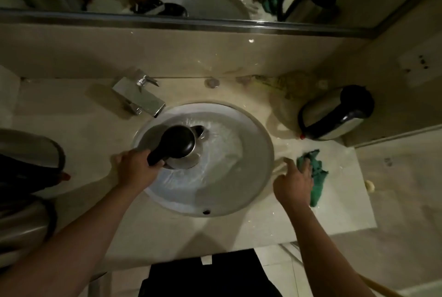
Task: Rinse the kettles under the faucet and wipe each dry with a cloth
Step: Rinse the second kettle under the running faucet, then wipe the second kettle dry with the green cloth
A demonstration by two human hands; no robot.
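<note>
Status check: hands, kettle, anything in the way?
Left hand grips black-lidded steel kettle over white sink. Right hand touching green cloth. Nothing in the way.

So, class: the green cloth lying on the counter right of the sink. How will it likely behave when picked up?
The green cloth lies crumpled in soft folds, so it will probably hang floppy and not keep its shape. It looks thin, so likely light. The counter around it glistens, so it may be damp and cling slightly. The right hand reaches for it.
</note>
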